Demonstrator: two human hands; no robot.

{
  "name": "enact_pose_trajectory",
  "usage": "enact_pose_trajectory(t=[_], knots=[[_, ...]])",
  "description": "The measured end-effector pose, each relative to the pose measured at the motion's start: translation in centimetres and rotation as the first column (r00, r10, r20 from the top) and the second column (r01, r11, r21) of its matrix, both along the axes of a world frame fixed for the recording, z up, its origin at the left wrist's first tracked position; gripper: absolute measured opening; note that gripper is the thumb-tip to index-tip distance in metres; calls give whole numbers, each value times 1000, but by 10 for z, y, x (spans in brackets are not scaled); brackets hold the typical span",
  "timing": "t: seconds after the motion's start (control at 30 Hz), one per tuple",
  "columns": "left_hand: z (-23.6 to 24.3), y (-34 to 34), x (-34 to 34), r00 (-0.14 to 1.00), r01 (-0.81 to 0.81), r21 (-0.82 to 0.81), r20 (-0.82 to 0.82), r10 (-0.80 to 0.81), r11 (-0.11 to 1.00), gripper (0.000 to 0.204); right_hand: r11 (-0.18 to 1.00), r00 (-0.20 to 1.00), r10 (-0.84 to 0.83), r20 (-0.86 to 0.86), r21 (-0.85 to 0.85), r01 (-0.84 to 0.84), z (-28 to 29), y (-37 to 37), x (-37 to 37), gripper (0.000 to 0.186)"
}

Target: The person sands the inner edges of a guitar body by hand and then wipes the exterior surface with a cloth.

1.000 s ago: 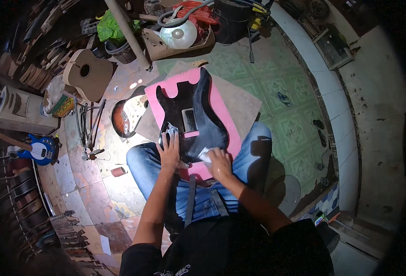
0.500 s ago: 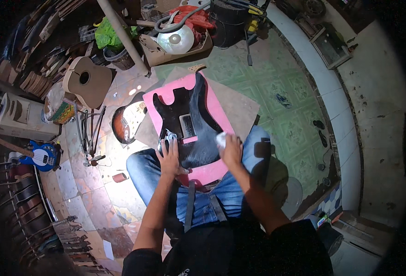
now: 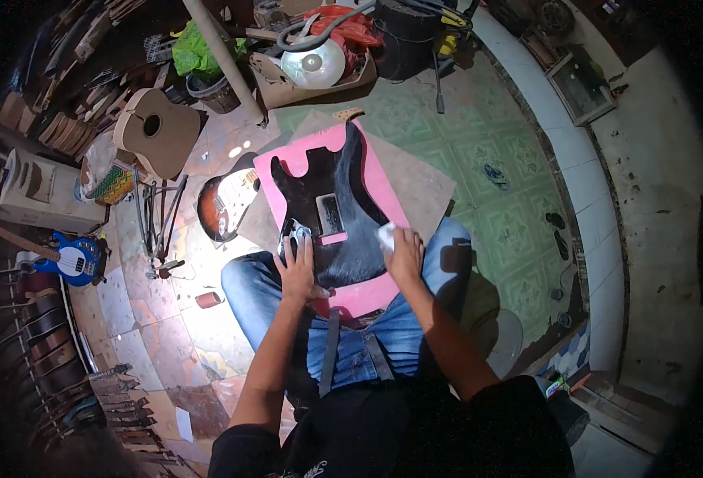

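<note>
Guitar body (image 3: pixel 355 231), black and solid, lies on a pink board (image 3: pixel 374 171) between your jean-clad knees (image 3: pixel 248 280). Your left hand (image 3: pixel 296 271) is spread flat on its lower left, fingertips at a crumpled pale scrap (image 3: pixel 299 229). Your right hand (image 3: pixel 404 253) has its grip closed on a white wad (image 3: pixel 386 233) at the body's right edge. Farther left, a sunburst electric guitar (image 3: pixel 230 205) and a tan acoustic guitar body (image 3: pixel 178 139) rest on the tiled floor (image 3: pixel 160 342).
</note>
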State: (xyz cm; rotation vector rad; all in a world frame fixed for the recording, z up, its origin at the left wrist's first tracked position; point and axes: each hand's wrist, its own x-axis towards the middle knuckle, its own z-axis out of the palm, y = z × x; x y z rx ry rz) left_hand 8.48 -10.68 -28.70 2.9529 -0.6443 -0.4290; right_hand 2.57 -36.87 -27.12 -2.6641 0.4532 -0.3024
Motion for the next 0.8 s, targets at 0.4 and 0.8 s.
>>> enact_pose_trajectory(t=[0.4, 0.8], knots=[[2, -1, -1, 1000, -19, -13, -19, 19, 1000, 165, 998, 999, 30, -35, -47, -32, -7, 5, -5, 43], [-47, 12, -6, 971, -1, 43, 240, -9, 999, 161, 993, 993, 120, -2, 20, -120, 5, 11, -11, 36]])
